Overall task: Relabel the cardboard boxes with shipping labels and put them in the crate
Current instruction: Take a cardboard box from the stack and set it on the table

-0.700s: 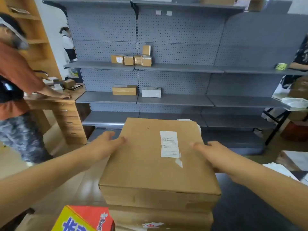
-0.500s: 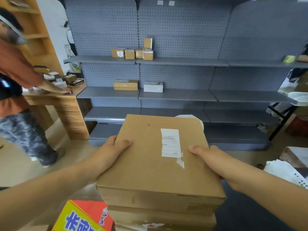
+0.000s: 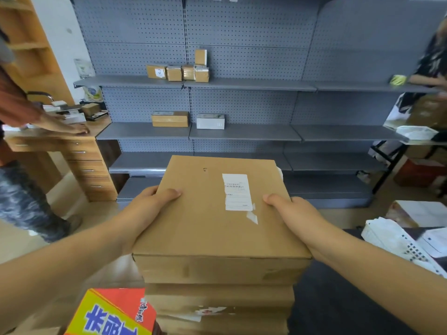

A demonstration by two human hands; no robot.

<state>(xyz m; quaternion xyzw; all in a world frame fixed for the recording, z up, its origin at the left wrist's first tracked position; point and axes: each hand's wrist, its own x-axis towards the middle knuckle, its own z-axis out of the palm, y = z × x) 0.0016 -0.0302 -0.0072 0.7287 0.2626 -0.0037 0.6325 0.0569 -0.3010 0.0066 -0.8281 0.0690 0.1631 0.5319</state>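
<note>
A flat brown cardboard box [image 3: 208, 213] with a white shipping label [image 3: 237, 192] on its lid sits on top of a stack of similar boxes [image 3: 217, 301]. My left hand [image 3: 150, 209] grips its left edge with the thumb on the lid. My right hand [image 3: 292, 213] grips the right edge the same way. A torn bit of white tape lies just below the label. No crate is in view.
Grey metal shelving [image 3: 242, 131] fills the background, holding several small boxes [image 3: 179, 72]. A wooden desk [image 3: 72, 146] with a person [image 3: 21, 141] leaning on it is at left. A red and yellow carton [image 3: 111, 313] sits bottom left; white label sheets [image 3: 396, 243] lie at right.
Both hands have slid back along the box sides and closed on its edges. The view has tilted down and moved closer to the shelving.
</note>
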